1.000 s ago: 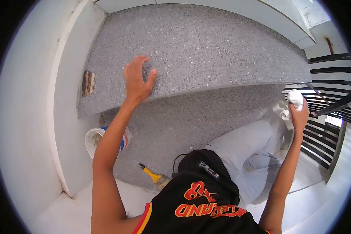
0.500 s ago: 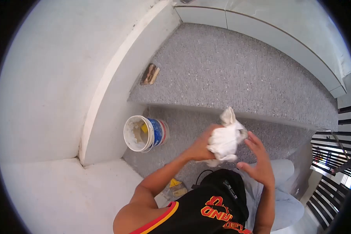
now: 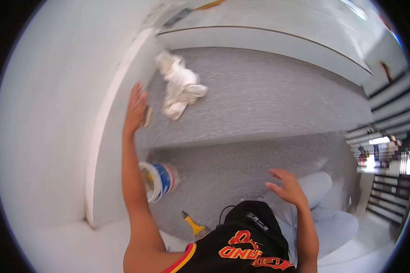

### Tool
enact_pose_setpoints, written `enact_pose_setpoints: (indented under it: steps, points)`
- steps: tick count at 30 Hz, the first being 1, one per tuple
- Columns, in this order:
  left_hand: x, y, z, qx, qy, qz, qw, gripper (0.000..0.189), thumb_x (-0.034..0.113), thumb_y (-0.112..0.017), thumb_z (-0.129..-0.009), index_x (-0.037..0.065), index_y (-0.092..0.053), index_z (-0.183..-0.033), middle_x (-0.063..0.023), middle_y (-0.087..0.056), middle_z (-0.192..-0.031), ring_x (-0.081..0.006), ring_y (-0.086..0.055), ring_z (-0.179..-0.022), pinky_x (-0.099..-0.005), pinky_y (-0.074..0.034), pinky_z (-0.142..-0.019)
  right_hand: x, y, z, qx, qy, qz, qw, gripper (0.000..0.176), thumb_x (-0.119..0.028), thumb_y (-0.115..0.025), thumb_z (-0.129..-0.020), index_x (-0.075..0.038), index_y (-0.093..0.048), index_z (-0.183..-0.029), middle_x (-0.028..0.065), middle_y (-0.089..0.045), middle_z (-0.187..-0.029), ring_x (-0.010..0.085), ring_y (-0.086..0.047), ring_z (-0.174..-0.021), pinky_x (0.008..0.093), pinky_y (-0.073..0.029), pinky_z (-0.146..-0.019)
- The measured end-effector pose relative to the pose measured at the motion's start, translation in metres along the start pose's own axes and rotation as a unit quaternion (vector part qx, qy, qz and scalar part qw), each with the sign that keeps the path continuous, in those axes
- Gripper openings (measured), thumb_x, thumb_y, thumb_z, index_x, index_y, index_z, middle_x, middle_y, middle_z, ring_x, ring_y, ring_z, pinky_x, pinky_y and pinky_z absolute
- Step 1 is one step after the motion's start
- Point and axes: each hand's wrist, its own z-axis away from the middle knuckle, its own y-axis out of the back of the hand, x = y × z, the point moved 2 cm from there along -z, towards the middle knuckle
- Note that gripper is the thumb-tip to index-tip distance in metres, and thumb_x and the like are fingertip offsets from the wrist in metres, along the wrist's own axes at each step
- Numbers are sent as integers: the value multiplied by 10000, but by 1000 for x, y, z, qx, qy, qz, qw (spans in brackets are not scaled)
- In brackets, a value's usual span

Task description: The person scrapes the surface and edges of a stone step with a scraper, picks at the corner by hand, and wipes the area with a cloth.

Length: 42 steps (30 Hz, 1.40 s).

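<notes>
My left hand [image 3: 135,109] is stretched out at the left side of the upper step, against the low white wall edge. Its fingers are extended and hold nothing that I can see. Partly hidden beside it is a small brown and cream block-like piece [image 3: 147,117]. A crumpled white cloth [image 3: 181,88], slightly blurred, appears over the upper step, apart from the hand. Above my lap, my right hand [image 3: 288,186] is open and empty, fingers apart.
On the lower step a white bucket with a blue label [image 3: 164,179] stands by the wall. A yellow-handled tool [image 3: 194,224] lies near my body. Higher up, at the back, is a grey tool with an orange handle [image 3: 177,17]. Dark railings [image 3: 389,195] run along the right.
The white cloth has left my left hand and is now over the upper step. My left arm has swung up and left toward the wall; the right hand has drawn slightly back. The view has shifted.
</notes>
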Motion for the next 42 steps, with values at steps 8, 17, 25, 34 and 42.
enact_pose_setpoints:
  steps: [8, 17, 25, 34, 42]
  points:
    - [-80, -13, 36, -47, 79, -337, 937, 971, 561, -665, -748, -126, -326, -1345, -340, -414, -1326, -425, -387, -1270, -446, -294, -1069, 48, -9, 19, -15, -59, 8, 998, 535, -413, -618, -841, -24, -569, -1206, 205, -592, -1169, 351, -557, -1079, 422, -430, -927]
    - [-146, 20, 28, -69, 257, -152, 952, 872, 338, -837, -663, -148, -431, -1262, -230, -524, -1234, -287, -529, -1117, -341, -418, -953, 40, -26, -9, 20, -4, -5, 1000, 545, -411, -596, -853, -22, -547, -1231, 192, -594, -1167, 357, -546, -1102, 434, -425, -938]
    - [-8, -50, 118, 4, 226, 148, 963, 404, 281, -611, -892, -40, -572, -1135, -112, -630, -1029, -215, -609, -900, -335, -484, -807, -9, -62, -30, -9, 15, -191, 981, 708, -473, -652, -816, 9, -458, -1296, 168, -620, -1087, 282, -612, -959, 386, -487, -832]
    - [118, -249, 151, -196, -61, 70, 976, 467, 354, -469, -961, -32, -455, -1224, -174, -481, -1198, -297, -463, -1133, -408, -316, -1008, 24, -4, -3, 346, -84, 102, 929, 270, -202, -564, -868, -19, -571, -1066, 123, -562, -1026, 255, -633, -707, 377, -524, -630]
    - [85, -295, 24, -89, -266, -250, 927, 670, 493, -460, -926, -5, -344, -1360, -226, -328, -1407, -376, -265, -1334, -497, -162, -1093, 162, 9, -38, 215, -230, 452, 835, 259, -114, -567, -776, 41, -580, -983, 204, -571, -978, 272, -627, -721, 349, -521, -567]
